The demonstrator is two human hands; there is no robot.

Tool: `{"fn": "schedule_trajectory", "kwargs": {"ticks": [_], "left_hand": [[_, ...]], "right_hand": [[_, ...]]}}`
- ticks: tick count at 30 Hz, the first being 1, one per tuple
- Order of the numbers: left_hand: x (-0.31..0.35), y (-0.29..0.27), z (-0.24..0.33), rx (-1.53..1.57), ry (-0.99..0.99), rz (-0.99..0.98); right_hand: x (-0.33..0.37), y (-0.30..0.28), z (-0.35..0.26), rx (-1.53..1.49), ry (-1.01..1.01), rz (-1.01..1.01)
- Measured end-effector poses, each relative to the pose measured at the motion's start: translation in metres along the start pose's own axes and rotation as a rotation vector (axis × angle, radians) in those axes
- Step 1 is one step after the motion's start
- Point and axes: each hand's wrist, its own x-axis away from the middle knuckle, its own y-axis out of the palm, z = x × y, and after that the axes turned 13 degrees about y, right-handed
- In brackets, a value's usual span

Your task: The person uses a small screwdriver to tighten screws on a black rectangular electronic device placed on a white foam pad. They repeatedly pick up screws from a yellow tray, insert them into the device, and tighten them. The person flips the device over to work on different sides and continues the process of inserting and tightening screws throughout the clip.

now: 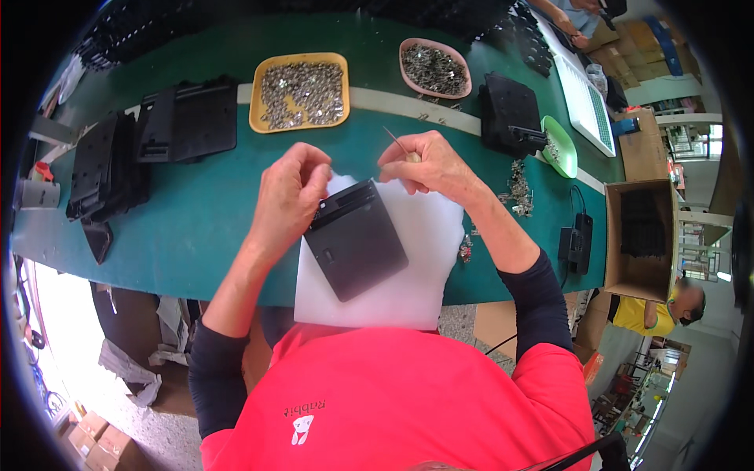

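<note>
The right hand (pixel 441 166) clasps a slim pointed tool (pixel 413 157); whether the left hand (pixel 284 195), curled by a corner of the black panel (pixel 360 250), pinches anything, I cannot tell. The panel lies between the hands and body, on a white sheet (pixel 430 243). Assembly seems underway; the next move calls for steadying the panel.

hands (pixel 284 196) at black panel (pixel 363 247), thin tool (pixel 397 142) in the right, white sheet (pixel 432 259) beneath

Left grip (pixel 290 192) curled, right grip (pixel 434 166) pinched, forearms (pixel 238 284) (mostly bare) angled inward
</note>
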Motion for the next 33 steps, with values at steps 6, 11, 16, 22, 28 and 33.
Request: {"fn": "schedule_trajectory", "kwargs": {"ticks": [6,11,16,22,28,33], "left_hand": [[0.033,0.017,0.017,0.181,-0.12,0.017],[0.046,0.032,0.019,0.301,-0.199,0.027],[0.056,0.038,0.017,0.401,-0.243,0.079],[0.076,0.051,0.016,0.44,-0.222,0.178],[0.088,0.057,0.016,0.261,-0.147,0.161],[0.091,0.054,0.014,0.276,-0.165,0.163]], "right_hand": [[0.017,0.028,-0.001,0.036,-0.121,0.002],[0.032,0.044,0.011,0.21,-0.441,0.194],[0.039,0.052,0.021,0.201,-0.601,0.223],[0.052,0.054,0.026,-0.289,-0.063,-0.104],[0.052,0.055,0.043,-0.507,0.041,-0.271],[0.054,0.057,0.03,-0.409,0.009,-0.273]]}}
